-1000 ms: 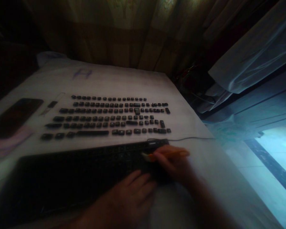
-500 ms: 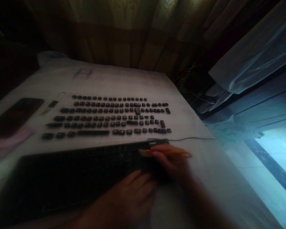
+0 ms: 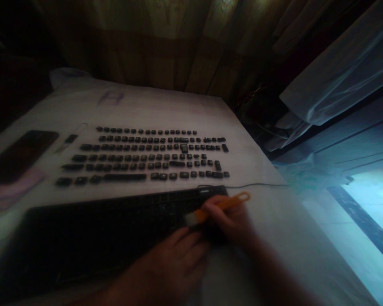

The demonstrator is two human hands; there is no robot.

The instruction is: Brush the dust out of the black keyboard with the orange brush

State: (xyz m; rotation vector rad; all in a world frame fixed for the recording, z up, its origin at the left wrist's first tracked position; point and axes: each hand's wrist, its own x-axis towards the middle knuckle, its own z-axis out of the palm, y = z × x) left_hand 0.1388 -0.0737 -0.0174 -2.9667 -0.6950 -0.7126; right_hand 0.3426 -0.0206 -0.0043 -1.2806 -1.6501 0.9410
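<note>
Head view: one keyboard [image 3: 98, 238], at 7 o'clock from six rows of loose keys [image 3: 124, 177]; single keys too blurred to count surely. Around the keyboard: one phone [image 3: 22, 153] and one pink cloth [image 3: 19, 187], both 10 o'clock; one small dark tool [image 3: 71, 138] with wire loop, 11 o'clock; one cable [image 3: 252, 185], between 2 and 3. One orange brush [image 3: 230, 202] over the keyboard's 3 o'clock end. Right hand [image 3: 234, 219]: closed, fingers clamped on brush handle. Left hand [image 3: 178, 259]: flat, fingers slightly parted, resting on keyboard's near edge, fingertips near bristles. Bristle contact: can't tell.
</note>
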